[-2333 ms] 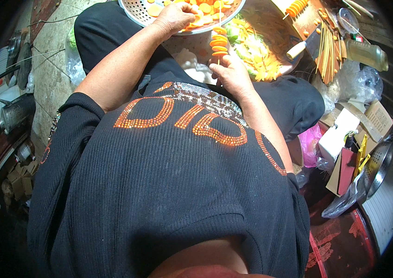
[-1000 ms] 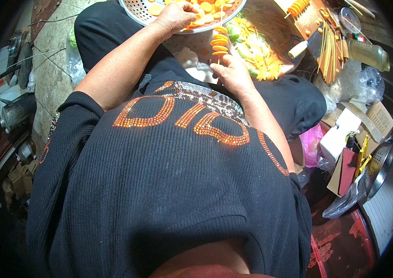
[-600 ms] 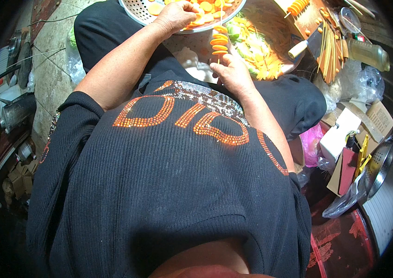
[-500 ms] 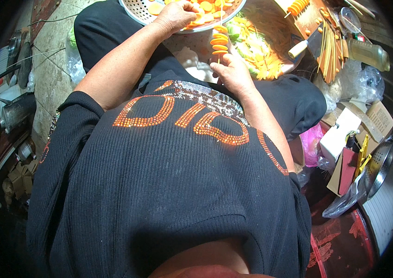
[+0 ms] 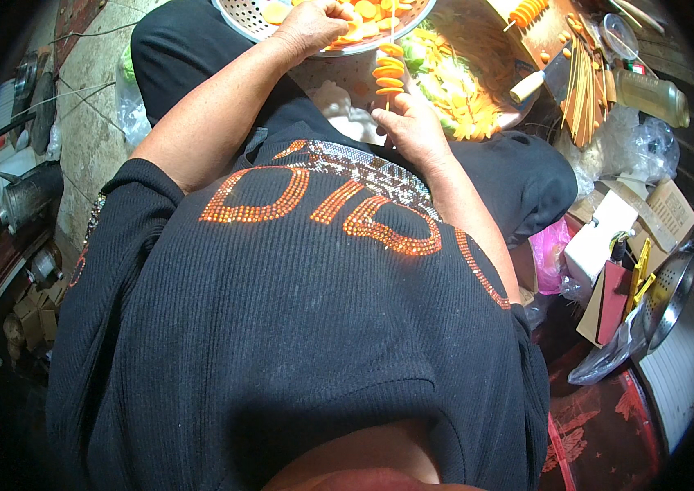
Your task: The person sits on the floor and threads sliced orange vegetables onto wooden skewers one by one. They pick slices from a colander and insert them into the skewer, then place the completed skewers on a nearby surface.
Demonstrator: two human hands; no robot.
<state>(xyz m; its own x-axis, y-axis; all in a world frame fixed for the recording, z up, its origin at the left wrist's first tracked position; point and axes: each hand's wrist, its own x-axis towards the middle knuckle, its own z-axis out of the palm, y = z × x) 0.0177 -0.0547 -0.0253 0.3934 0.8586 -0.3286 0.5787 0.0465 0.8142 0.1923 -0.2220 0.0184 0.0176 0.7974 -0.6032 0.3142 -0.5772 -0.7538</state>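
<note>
My left hand (image 5: 314,29) is over a metal colander (image 5: 231,20) at the top of the view, its fingers pinched on a carrot slice among many round orange slices (image 5: 276,12). To its right, my right hand (image 5: 414,131) grips the lower end of a thin upright skewer (image 5: 397,15). Several carrot slices (image 5: 389,72) are threaded on that skewer, stacked just above my fingers. The skewer's upper part is bare and passes in front of the colander's rim.
Carrot and green peelings (image 5: 457,90) lie right of the colander. Beyond them are a board (image 5: 504,20) with a loaded skewer (image 5: 527,11), a wooden-handled knife (image 5: 527,86), loose wooden skewers (image 5: 583,102) and a glass jar (image 5: 650,96). Boxes (image 5: 664,209) and another colander (image 5: 672,296) stand farther right.
Almost nothing differs. The skewer and my right hand have shifted very slightly; my left hand stays at the slices in the colander.
</note>
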